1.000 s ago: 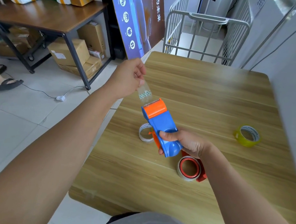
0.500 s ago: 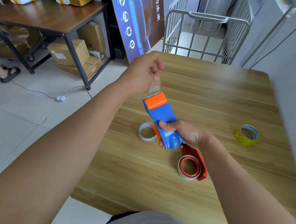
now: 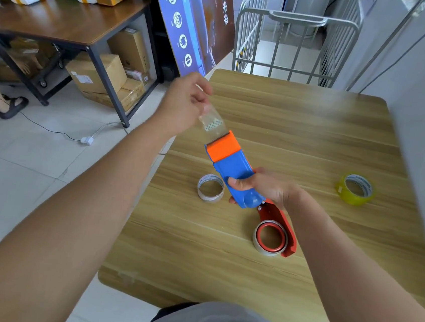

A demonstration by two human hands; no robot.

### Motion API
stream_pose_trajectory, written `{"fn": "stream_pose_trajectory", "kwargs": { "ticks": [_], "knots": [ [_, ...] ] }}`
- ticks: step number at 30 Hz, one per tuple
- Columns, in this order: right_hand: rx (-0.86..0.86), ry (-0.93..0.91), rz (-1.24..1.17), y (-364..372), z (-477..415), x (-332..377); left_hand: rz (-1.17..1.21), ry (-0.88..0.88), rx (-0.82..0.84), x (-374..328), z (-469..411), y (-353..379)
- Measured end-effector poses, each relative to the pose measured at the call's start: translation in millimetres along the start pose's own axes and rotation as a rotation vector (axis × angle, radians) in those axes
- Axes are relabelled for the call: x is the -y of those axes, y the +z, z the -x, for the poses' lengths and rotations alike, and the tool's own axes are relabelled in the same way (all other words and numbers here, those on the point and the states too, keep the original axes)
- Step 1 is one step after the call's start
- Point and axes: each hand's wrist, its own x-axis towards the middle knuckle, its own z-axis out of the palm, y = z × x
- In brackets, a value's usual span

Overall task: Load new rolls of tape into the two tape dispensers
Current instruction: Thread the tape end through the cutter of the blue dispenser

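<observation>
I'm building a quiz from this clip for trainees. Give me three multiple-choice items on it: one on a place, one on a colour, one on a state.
1. Where does the yellow tape roll lie?
A. on the wooden table's right side
B. on the floor
C. in the left hand

2. What colour is the cutter end of the blue dispenser?
A. green
B. orange
C. black

3. What is the left hand doing?
A. resting flat on the table
B. pinching the clear tape end pulled from the dispenser
C. holding scissors

Answers: 1 A, it sits alone near the wall. 2 B, the serrated end is orange. 3 B, the strip runs from fingers to cutter while the right hand grips the body.
</observation>
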Motion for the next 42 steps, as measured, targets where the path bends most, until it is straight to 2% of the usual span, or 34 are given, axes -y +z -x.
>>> {"fn": "stream_pose_trajectory", "kwargs": {
  "ticks": [2,8,17,23,31,37,42],
  "knots": [
    [0.039,-0.046,0.040,-1.7,2.8,0.9,0.027,-0.032,-0.053,3.2,-5.7,-11.7],
    [0.162,-0.071,0.082,-0.4,11.8,12.6,-0.004,-0.149,-0.070,23.5,-12.2,-16.0],
    [0.167,-0.042,0.119,-3.6,20.5,6.4,-0.034,-0.268,-0.104,39.6,-17.3,-29.1],
    [0.026,0.071,0.030,-1.3,8.6,3.1,-0.030,-0.098,0.034,9.5,-10.1,-18.4],
    [-0.130,0.172,-0.192,5.7,-6.5,13.7,-0.213,0.108,0.247,4.4,24.3,42.0],
    [-0.240,0.090,-0.488,3.8,-15.9,6.4,-0.311,0.147,0.295,23.1,51.2,74.7],
    [-0.360,0.085,-0.530,-2.7,-17.4,-2.0,-0.354,0.174,0.341,27.0,64.1,96.4]
  ]
}}
